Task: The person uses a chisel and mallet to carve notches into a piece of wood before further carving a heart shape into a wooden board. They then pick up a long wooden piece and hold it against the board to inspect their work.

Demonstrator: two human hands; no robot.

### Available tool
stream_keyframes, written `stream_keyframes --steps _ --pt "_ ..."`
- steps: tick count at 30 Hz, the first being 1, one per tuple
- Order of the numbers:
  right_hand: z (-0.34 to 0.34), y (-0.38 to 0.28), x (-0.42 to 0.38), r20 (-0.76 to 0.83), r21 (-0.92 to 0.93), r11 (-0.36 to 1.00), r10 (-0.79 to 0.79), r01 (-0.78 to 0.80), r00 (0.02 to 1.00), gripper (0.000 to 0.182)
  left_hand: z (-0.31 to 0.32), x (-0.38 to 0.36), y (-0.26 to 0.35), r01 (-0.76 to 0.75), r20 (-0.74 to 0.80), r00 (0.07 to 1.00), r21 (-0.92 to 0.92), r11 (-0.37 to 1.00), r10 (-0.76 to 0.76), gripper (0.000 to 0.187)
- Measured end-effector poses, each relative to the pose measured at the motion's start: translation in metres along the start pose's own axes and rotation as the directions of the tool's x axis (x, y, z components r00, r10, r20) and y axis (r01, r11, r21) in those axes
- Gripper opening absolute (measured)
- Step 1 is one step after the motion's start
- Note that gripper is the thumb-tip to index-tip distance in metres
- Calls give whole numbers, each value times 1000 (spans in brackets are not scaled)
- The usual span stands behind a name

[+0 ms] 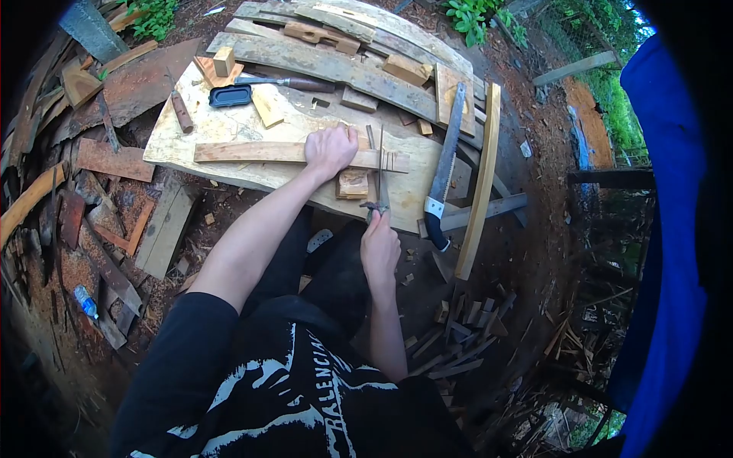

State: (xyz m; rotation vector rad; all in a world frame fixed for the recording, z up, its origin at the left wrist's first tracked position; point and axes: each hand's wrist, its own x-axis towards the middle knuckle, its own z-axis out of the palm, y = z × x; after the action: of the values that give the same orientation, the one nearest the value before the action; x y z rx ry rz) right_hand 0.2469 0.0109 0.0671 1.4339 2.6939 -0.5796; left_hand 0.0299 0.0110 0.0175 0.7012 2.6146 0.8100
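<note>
My left hand [332, 151] is closed over a long wooden strip [252, 152], holding it against the pale wooden workbench [172, 133]. Several narrow dark cuts show near the strip's right end. In my right hand [379, 248] is the handle of a narrow-bladed hand saw [382, 172], its thin blade pointing away from me across the strip, close to those cuts. A small wood block [353, 184] sits at the bench's near edge under the strip, between my hands. Fingers of both hands are partly hidden.
On the bench lie a chisel-like tool [182, 113], a black tray [230, 95], a hammer-like tool [294, 82] and wood offcuts. A larger handsaw [447, 153] and a long batten [479, 183] rest to the right. Scrap wood [114, 160] covers the ground at left.
</note>
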Motion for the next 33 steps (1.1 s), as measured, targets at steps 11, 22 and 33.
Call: stream_keyframes --steps 11,22,33 --pt "-1 -2 38 -72 47 996 -75 78 995 38 5 -3 -3 -21 -4 1000 43 999 21 53" --pt "-5 13 -21 35 15 1000 -13 12 999 37 4 0 -2 -13 16 1000 35 999 13 55" --pt "22 -23 65 -158 44 996 -76 84 985 35 -5 4 1 -38 80 996 103 994 30 56"
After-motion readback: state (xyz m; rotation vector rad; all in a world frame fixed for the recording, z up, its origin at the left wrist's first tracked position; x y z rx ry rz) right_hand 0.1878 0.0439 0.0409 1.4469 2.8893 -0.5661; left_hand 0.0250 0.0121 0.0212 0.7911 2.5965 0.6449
